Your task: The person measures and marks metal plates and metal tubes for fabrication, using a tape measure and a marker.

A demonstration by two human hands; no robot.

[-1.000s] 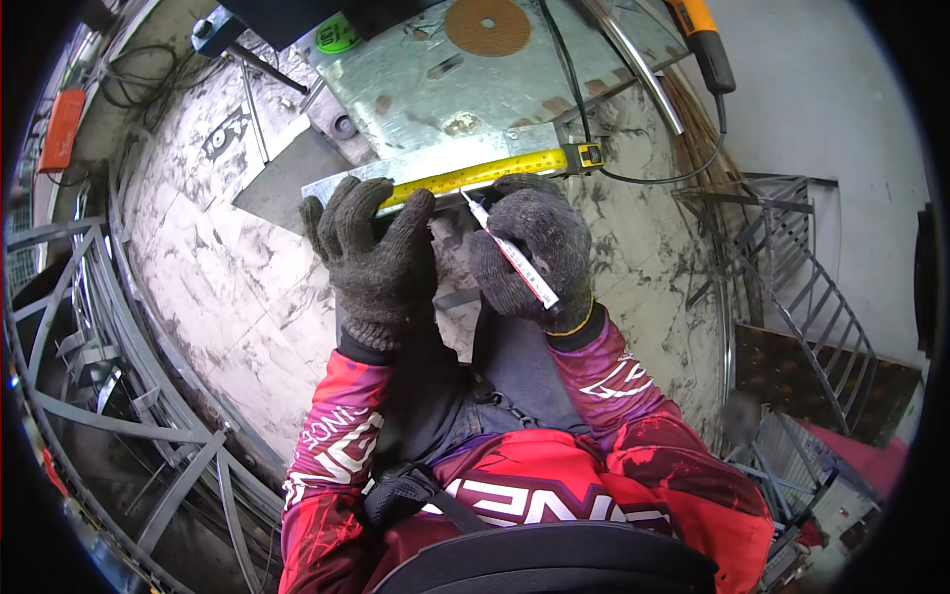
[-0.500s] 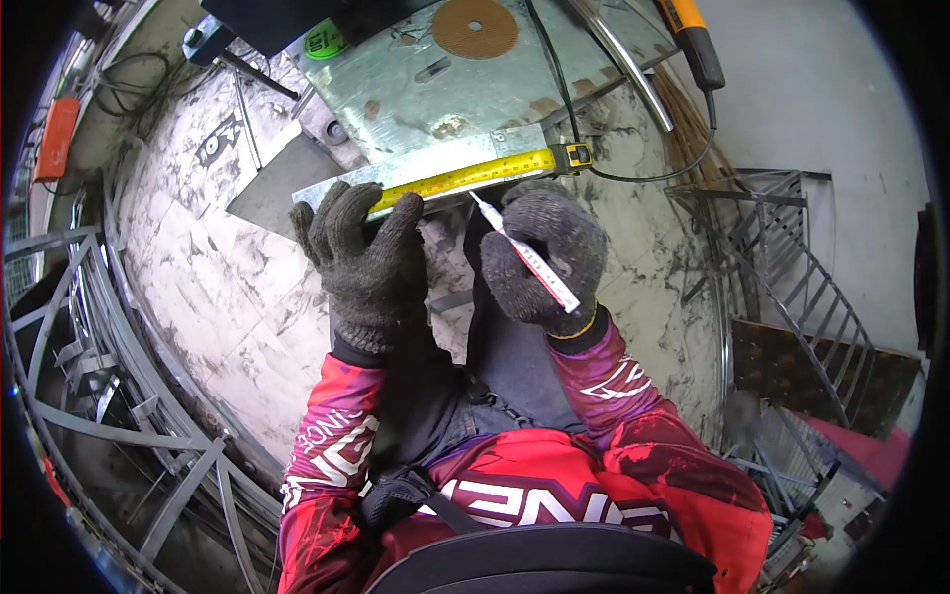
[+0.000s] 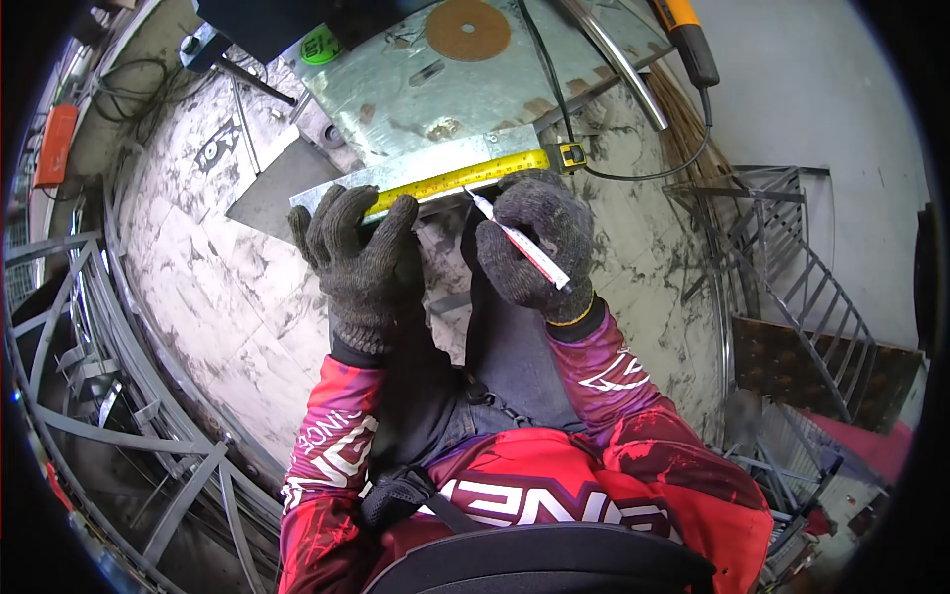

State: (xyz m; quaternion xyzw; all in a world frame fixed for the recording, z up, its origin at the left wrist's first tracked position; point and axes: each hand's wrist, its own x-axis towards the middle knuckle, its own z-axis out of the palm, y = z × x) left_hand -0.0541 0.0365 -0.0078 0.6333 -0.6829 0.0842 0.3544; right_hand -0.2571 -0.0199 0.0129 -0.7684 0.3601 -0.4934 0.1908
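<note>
My left hand (image 3: 363, 252), in a dark knitted glove, grips the left part of a flat metal bar (image 3: 327, 188) and the near end of a yellow tape measure. The tape measure (image 3: 455, 181) is drawn out along the bar, its black and yellow case (image 3: 572, 155) at the bar's right end. In my gloved right hand (image 3: 542, 238) is a slim white and red marker (image 3: 534, 255), held between closed fingers. The marker's tip points up and left, right at the tape's lower edge.
A metal-topped table (image 3: 396, 109) ahead bears a brown round disc (image 3: 467, 30) and a green disc (image 3: 320, 47). At the top right lies an orange power tool (image 3: 685, 35) with a black cable. Metal frames (image 3: 792, 267) stand right, steel strips (image 3: 119, 426) left.
My right hand has shifted slightly up and left, bringing the marker's tip closer to the tape's edge. My left hand keeps its hold.
</note>
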